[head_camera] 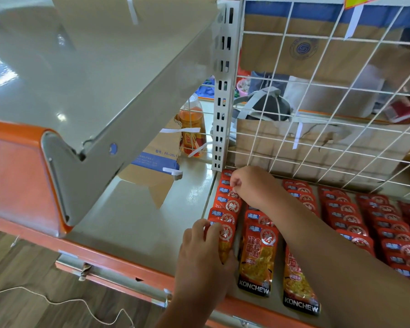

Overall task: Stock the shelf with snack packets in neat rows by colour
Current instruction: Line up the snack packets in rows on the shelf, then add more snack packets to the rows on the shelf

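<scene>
Head view: red packets (341, 209) lie in overlapping rows on the grey shelf (140, 221), each row running front to back. The leftmost row ends tight against the slotted post (221, 102), and the wire grid (329, 110) closes off the back. Left of that row the shelf is bare right out to the orange lip (109, 256), so that's the roomy side.

The left hand (204, 254) is on the front packet (225, 240) of the leftmost row, grip closed, fingers curled round its left edge. The right hand (251, 185) reaches in deep, forearm crossing over the second and third rows. Its grip is closed too, fingertips pinching a rear packet (224, 183) just beside the post.

Up on the left, a tilted upper shelf (92, 79) hangs low over the bare stretch. A cardboard box (152, 171) sits at the back beneath it, with an orange bottle (192, 129) beyond. More cartons (317, 147) stand behind the grid. A cord (57, 301) trails on the floor (21, 268) below.
</scene>
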The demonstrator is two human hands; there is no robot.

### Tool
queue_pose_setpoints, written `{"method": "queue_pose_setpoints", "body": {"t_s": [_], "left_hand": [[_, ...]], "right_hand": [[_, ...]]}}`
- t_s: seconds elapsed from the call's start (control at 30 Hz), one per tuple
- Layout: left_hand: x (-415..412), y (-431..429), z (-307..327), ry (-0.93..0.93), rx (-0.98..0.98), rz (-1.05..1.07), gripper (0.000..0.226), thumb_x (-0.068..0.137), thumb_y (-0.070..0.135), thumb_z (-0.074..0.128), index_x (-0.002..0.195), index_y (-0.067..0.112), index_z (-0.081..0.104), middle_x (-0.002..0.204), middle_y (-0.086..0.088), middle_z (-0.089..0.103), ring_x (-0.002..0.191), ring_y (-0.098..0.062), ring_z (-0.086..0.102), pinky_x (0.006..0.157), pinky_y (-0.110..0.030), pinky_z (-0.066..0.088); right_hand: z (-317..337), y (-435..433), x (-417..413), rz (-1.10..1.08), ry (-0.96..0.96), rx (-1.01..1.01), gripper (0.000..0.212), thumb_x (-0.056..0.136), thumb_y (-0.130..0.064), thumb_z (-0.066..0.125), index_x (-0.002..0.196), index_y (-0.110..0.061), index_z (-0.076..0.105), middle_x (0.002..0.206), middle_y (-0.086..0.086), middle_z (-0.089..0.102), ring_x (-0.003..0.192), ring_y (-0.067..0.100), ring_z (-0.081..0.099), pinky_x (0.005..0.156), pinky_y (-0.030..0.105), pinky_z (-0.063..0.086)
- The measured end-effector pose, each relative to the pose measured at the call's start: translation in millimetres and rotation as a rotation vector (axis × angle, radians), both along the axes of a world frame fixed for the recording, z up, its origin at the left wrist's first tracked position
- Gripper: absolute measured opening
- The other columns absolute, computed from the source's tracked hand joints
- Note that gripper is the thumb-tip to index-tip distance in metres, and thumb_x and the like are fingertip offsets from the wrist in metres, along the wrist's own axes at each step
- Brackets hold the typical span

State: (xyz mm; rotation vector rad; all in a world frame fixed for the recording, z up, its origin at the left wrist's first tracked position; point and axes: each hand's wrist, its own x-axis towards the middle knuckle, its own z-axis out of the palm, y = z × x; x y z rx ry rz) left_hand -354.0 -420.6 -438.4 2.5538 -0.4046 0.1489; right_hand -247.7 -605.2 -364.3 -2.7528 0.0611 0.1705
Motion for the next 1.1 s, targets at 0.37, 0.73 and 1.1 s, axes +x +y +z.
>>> {"method": "queue_pose_setpoints", "body": {"t_s": [0.37, 0.73, 1.1], "left_hand": [[0, 0, 0, -0.015, 0.013, 0.005, 0.052, 0.082, 0.054, 0.073, 0.125, 0.038, 0.049, 0.129, 0.015, 0.046, 0.109, -0.006, 0.045, 0.085, -0.024, 0.046], [0, 1, -2, -0.051, 0.008, 0.009, 0.048, 0.081, 0.056, 0.068, 0.121, 0.036, 0.051, 0.127, 0.013, 0.047, 0.105, -0.008, 0.047, 0.081, -0.026, 0.051], [1, 1, -3, -0.073, 0.015, 0.01, 0.049, 0.081, 0.06, 0.064, 0.121, 0.035, 0.055, 0.125, 0.012, 0.051, 0.103, -0.009, 0.052, 0.078, -0.028, 0.053]], "right_hand": [[5, 9, -9, 0.093, 0.024, -0.041, 0.015, 0.097, -0.026, 0.061, 0.093, -0.019, 0.074, 0.093, -0.002, 0.069, 0.083, 0.014, 0.064, 0.076, 0.027, 0.051], [3, 15, -7, 0.076, 0.04, 0.028, 0.018, 0.094, -0.008, 0.055, 0.091, -0.013, 0.072, 0.09, 0.004, 0.069, 0.08, 0.017, 0.064, 0.068, 0.025, 0.051], [-5, 15, -5, 0.07, -0.004, -0.018, 0.018, 0.099, -0.015, 0.054, 0.095, -0.011, 0.071, 0.094, 0.005, 0.069, 0.084, 0.017, 0.064, 0.072, 0.023, 0.047]]}}
